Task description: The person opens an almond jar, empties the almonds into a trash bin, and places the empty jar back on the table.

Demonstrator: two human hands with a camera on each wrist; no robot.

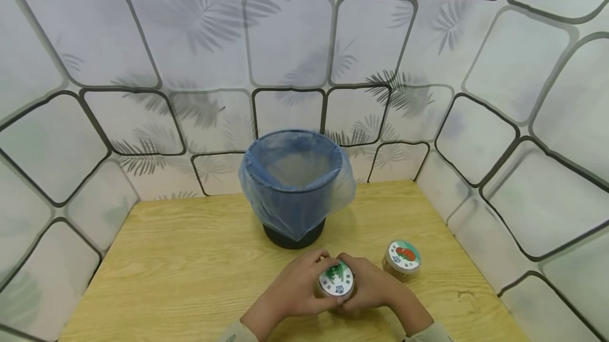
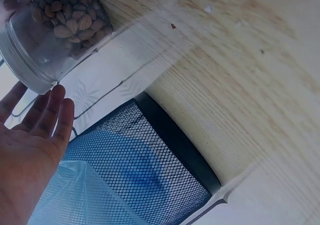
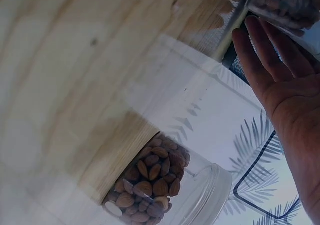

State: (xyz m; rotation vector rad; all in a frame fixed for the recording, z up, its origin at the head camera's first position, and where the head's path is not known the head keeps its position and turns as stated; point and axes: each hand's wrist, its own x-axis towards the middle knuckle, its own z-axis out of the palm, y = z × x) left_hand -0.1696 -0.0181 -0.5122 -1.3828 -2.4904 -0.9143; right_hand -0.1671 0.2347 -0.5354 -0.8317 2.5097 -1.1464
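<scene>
While the left hand (image 1: pixel 297 285) and right hand (image 1: pixel 373 282) grip the near almond jar (image 2: pixel 72 22) between them at 6 o'clock, its lid (image 1: pixel 337 282) is still on, nuts inside, so I'd judge little done. Second almond jar (image 1: pixel 397 271) sits on the table (image 1: pixel 190 257) at 2 o'clock from it, lidded, untouched; farther out at 11 o'clock, the mesh bin (image 1: pixel 285 240) already wears its blue bag (image 1: pixel 297 210), so that part looks done.

Beneath left hand (image 1: pixel 301 285) and right hand (image 1: pixel 368 283), a yellowish wooden table (image 1: pixel 185 257), grain running crosswise. Standing on it, just beyond both hands, a black mesh bin (image 2: pixel 145 157). Right of the right hand, slightly farther out, a lidded jar of almonds (image 1: pixel 402 258), upright. Near the left hand, a small brown speck (image 2: pixel 173 26).
</scene>
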